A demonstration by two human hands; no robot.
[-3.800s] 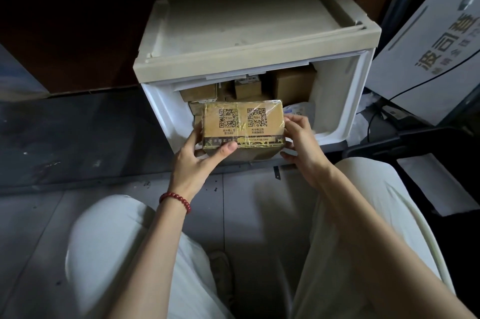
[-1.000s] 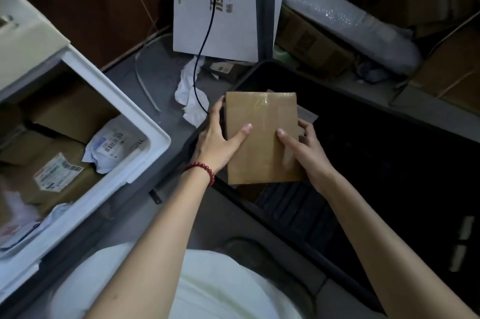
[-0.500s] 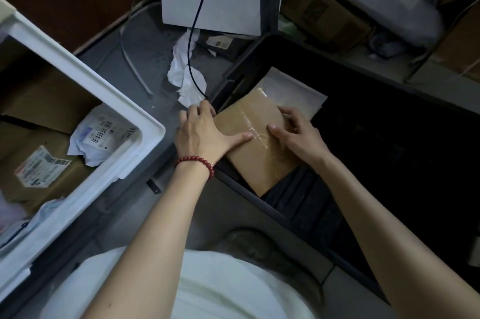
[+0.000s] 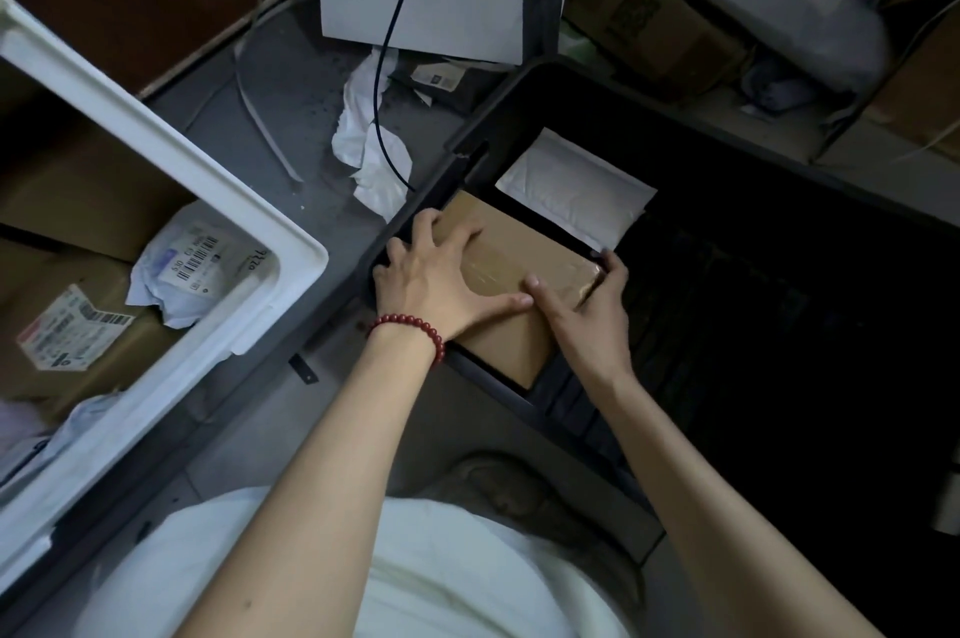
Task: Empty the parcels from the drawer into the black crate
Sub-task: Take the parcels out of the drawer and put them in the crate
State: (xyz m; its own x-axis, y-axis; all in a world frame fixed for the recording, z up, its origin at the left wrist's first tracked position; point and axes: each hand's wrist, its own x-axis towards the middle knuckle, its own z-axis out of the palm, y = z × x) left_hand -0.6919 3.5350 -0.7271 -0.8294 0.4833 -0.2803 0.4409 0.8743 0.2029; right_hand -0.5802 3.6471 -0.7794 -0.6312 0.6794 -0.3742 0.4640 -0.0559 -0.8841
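Both hands grasp one brown cardboard box [image 4: 524,247] inside the black crate [image 4: 501,89], which fills the view from 1 to 4 o'clock. The left hand [image 4: 428,281] lies over the box's 9 o'clock side, its fingers spread and bent over that edge next to the crate wall, and its thumb is stretched across the taped top. A red bead bracelet [image 4: 410,325] circles that wrist. The right hand [image 4: 584,317] takes the 3 o'clock side, with the thumb on top and the fingers wrapped round the far corner. The two thumb tips almost meet. The box sits in the crate's corner nearest the drawer, close against the wall; whether it rests on the crate floor I cannot tell. A white padded envelope [image 4: 574,187] lies flat in the crate at the box's 1 o'clock, just beside it.

The white drawer [image 4: 171,151] stands open at 9 o'clock, well apart from the crate. It holds a labelled carton [image 4: 67,330] and a crumpled white bag [image 4: 195,263] with a barcode. Between drawer and crate, at 12 o'clock, crumpled paper [image 4: 371,154] lies on the grey floor under a black cable [image 4: 390,65].
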